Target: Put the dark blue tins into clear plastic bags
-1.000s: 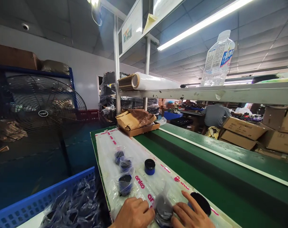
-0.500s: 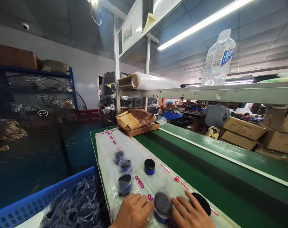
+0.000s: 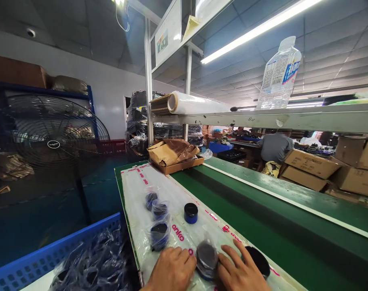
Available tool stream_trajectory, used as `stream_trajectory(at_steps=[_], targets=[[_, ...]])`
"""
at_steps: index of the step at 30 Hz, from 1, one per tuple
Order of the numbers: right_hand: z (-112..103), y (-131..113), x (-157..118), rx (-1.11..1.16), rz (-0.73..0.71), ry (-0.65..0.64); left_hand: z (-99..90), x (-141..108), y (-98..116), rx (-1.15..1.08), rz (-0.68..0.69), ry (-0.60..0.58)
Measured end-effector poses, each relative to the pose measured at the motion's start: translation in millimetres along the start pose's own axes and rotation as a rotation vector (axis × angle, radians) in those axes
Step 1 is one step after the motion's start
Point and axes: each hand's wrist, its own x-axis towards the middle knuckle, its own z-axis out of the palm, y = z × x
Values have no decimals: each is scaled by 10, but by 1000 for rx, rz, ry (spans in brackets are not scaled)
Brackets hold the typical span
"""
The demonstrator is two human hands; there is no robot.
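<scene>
A round black-and-blue piece (image 3: 206, 258) in clear plastic stands between my hands at the near end of the white-covered strip. My left hand (image 3: 173, 267) is closed at its left side, fingers curled against the plastic. At its right side, my right hand (image 3: 241, 266) grips with bent fingers, the index finger lifted apart; both thumbs are mostly hidden. Beyond my right fingers lies another round black piece (image 3: 258, 262), partly covered. An unwrapped black-and-blue piece (image 3: 191, 213) stands further up. Several bagged pieces, the nearest one (image 3: 159, 235) among them, form a row on the left.
A blue basket (image 3: 59, 250) at lower left holds many bagged dark pieces. The green conveyor belt (image 3: 247, 210) runs along the right. A cardboard tray with brown paper (image 3: 174, 159) sits at the far end. Overhead, a shelf carries a bottle (image 3: 279, 76) and a film roll (image 3: 199, 104).
My right hand has shifted slightly, with its fingers a little further apart. The bagged piece between my hands has tipped and moved slightly left. The other pieces stay put.
</scene>
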Motion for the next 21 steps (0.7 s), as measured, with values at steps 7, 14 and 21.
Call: stream_trajectory(at_steps=[7,14,21], targets=[[31,42,53,58,112,-111,82,5,0,-33,-26,-104],[83,-3,51,134,237,-414,43,24,-22,-175,-57,-223],[-386,216,627,324,604,-574,-538,472,-92,-696,-726,-367]])
